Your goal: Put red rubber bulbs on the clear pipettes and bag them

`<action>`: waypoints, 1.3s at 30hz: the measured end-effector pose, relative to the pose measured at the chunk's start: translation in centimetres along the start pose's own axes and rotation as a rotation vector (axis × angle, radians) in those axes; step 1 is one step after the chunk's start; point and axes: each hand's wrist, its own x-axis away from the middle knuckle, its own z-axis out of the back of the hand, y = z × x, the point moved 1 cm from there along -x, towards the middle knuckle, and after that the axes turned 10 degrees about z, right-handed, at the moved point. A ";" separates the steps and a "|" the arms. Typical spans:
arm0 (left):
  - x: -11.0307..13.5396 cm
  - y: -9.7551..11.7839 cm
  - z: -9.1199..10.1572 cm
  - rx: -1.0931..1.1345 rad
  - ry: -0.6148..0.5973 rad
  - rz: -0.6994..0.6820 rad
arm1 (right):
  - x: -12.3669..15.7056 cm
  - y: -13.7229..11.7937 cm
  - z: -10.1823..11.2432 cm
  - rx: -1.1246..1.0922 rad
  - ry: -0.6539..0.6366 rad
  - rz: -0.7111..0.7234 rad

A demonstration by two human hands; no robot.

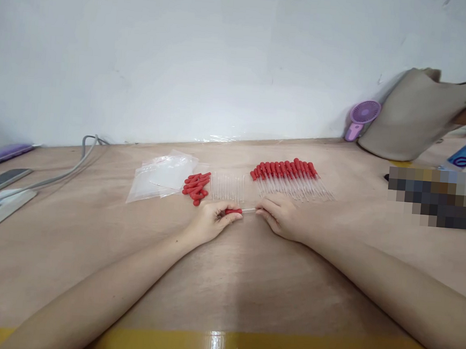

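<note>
My left hand (213,218) is closed around a red rubber dropper bulb (233,211). From the bulb a clear glass tube (249,210) runs to the right, and my right hand (280,215) pinches its other end. Bulb and tube meet in one line between the hands. Just beyond my left hand lies a small pile of loose red bulbs (195,186). Beside it is a row of bare clear tubes (227,187). Behind my right hand, several droppers with red bulbs fitted (287,173) lie side by side in a slanted row.
Clear plastic bags (162,174) lie left of the bulbs. A grey cable (67,175) and a power strip (2,213) are at far left. A purple handheld fan (362,117) leans by a grey-beige bag (411,116) at back right. Yellow tape (171,347) marks the front edge.
</note>
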 end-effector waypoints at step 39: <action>-0.4 0.5 0.0 -0.082 0.068 -0.017 | -1.6 1.6 2.8 0.031 0.016 -0.397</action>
